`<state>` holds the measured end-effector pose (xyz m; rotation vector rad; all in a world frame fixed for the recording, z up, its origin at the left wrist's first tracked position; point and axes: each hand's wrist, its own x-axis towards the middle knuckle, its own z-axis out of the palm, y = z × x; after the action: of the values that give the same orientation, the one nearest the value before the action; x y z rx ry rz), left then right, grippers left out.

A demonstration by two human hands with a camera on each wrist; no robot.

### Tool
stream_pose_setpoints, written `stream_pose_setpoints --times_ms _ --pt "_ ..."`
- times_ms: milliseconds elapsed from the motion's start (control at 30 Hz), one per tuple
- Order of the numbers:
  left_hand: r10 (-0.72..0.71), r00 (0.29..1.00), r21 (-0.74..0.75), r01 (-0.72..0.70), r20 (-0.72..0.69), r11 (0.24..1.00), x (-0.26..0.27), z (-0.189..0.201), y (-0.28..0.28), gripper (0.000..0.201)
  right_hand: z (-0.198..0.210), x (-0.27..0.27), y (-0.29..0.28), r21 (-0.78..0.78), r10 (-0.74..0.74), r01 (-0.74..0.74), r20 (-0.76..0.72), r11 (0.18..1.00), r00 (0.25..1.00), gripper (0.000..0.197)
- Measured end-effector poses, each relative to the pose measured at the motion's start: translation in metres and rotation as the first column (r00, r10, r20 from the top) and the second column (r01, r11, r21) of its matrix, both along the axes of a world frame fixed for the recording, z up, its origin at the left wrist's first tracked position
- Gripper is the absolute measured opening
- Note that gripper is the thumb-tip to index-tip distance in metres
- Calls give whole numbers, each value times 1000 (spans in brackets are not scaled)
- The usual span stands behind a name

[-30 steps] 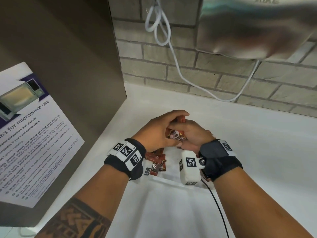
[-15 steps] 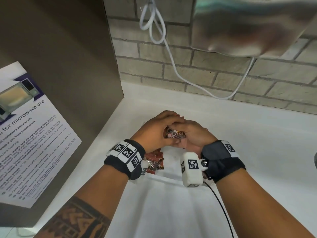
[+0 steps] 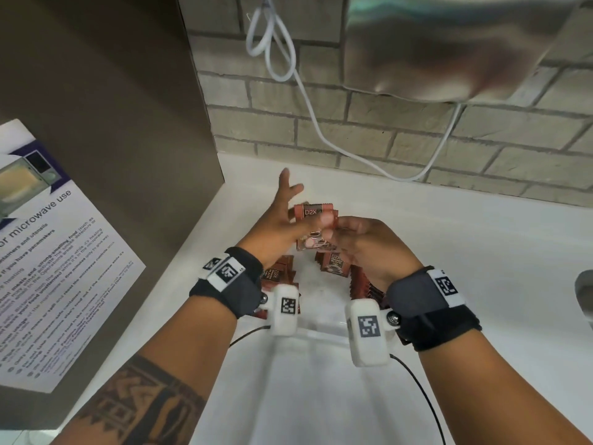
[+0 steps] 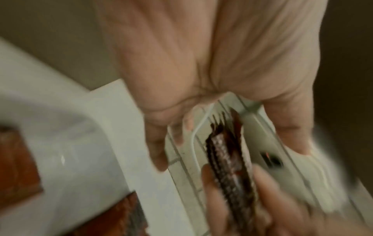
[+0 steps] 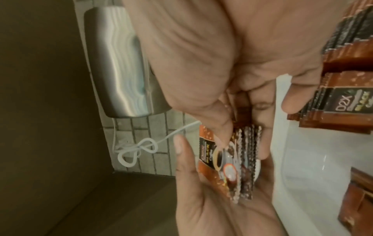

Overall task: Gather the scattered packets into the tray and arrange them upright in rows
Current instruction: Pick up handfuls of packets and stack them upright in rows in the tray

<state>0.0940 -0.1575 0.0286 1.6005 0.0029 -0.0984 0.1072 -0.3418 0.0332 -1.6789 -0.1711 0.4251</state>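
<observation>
My right hand (image 3: 362,245) pinches a stack of red-brown coffee packets (image 3: 316,216) between thumb and fingers, above the tray. My left hand (image 3: 284,210) is flat against the stack's left side, with its fingers spread and straight. In the right wrist view the stack (image 5: 244,159) stands on edge against the left palm (image 5: 193,183). The left wrist view is blurred and shows the stack (image 4: 226,156) edge-on. A clear plastic tray (image 3: 324,327) lies on the white counter under my wrists. It holds rows of packets (image 3: 333,266), some upright and leaning (image 5: 343,102).
A steel hand dryer (image 3: 449,43) hangs on the brick wall, with a white cable (image 3: 308,101) looping down from it. A brown cabinet side carrying a microwave notice (image 3: 48,252) stands at the left. A grey object (image 3: 584,293) shows at the counter's right edge.
My left hand has opened from cupping the stack, and its fingers now point away. The stack stands higher and more of it shows, still in the right hand.
</observation>
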Motion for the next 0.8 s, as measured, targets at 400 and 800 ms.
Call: stream_pose_setpoints --times_ms 400,800 --pt "-175 983 -319 152 -46 936 2 -5 -15 27 24 2 -16 -282 -85 212 405 936 911 17" --pt "-164 985 -93 168 50 981 -6 -3 -21 42 42 21 -28 -334 105 24 363 942 926 9"
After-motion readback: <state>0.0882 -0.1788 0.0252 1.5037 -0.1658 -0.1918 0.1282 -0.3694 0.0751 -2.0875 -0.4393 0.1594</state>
